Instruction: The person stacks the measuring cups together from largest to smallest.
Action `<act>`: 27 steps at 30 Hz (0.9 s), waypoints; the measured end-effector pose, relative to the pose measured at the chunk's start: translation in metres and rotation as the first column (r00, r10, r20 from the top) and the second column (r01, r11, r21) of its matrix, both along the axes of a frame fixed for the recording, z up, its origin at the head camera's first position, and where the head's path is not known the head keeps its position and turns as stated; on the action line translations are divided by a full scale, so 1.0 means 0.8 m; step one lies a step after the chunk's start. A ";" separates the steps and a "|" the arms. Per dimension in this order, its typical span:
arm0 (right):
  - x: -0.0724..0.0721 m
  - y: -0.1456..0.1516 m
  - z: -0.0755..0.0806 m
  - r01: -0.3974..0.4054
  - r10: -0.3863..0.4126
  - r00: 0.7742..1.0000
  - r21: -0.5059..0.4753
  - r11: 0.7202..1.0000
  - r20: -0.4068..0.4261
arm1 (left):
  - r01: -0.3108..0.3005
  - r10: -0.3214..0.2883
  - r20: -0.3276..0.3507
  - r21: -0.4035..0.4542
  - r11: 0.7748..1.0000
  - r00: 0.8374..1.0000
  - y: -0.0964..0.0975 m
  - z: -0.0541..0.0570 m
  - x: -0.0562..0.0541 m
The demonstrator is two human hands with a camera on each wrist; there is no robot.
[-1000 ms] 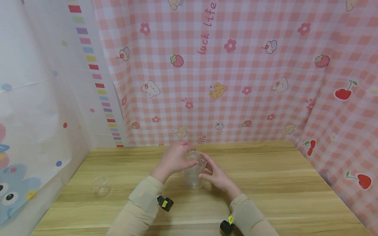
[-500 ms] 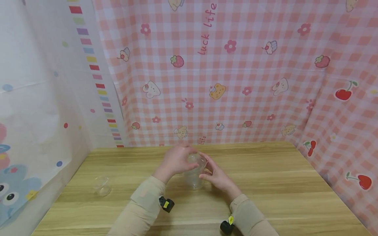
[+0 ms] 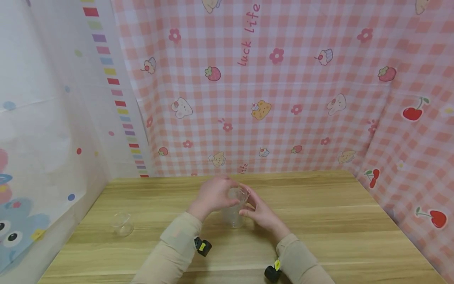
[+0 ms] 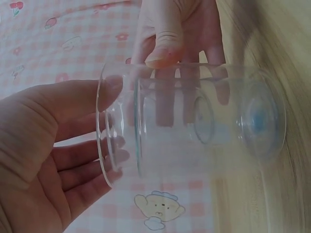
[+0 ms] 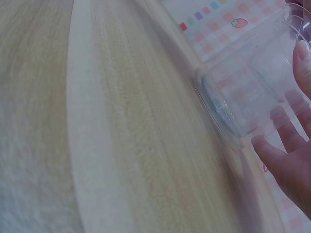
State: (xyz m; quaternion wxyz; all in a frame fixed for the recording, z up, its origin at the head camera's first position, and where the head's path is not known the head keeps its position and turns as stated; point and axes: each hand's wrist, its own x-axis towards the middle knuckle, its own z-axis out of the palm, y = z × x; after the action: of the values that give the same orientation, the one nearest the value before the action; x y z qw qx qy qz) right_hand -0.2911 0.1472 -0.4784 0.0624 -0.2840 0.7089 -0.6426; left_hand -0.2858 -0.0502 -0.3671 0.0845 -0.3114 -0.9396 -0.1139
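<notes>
Wooden table (image 3: 319, 221) under two clear cups (image 3: 122, 223)

A small clear cup (image 3: 122, 223) stands alone on the wooden table (image 3: 337, 221), far left, near the cartoon-printed curtain (image 3: 42, 130).

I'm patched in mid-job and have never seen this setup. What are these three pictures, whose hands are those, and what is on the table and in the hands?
There is no machine here: a person works with two bare hands. The wide picture comes from a camera on the person's head; the two close ones come from cameras on each wrist. On the wooden table stands a clear plastic cup, apparently with a second cup nested inside. The left hand grips its rim from above; the right hand holds its side. A small clear cup stands alone at the table's left. Patterned cloths hang behind.
</notes>
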 end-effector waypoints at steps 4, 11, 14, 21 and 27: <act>0.000 0.001 0.000 -0.002 0.002 1.000 -0.001 1.000 -0.002 | -0.005 0.004 -0.004 -0.025 1.000 1.000 0.002 -0.001 -0.001; 0.001 0.000 0.001 0.008 -0.008 1.000 0.001 1.000 0.008 | -0.014 0.015 0.026 -0.053 0.998 1.000 0.005 0.003 0.000; 0.000 0.000 0.000 0.013 -0.013 1.000 0.003 1.000 0.013 | -0.012 0.015 0.048 -0.059 0.998 0.999 0.007 0.005 0.000; -0.001 0.000 -0.002 0.003 -0.003 1.000 -0.018 1.000 0.003 | -0.008 0.014 0.075 -0.089 0.996 0.997 0.011 0.009 0.001; -0.002 0.000 -0.003 0.000 0.000 1.000 -0.030 1.000 -0.002 | -0.002 0.011 0.079 -0.109 0.994 0.997 0.015 0.010 0.001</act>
State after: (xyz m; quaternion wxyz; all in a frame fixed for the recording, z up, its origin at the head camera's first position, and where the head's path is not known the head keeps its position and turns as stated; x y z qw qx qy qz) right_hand -0.2928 0.1468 -0.4808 0.0574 -0.2856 0.6991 -0.6530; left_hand -0.2851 -0.0384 -0.3589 0.0304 -0.3077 -0.9481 -0.0746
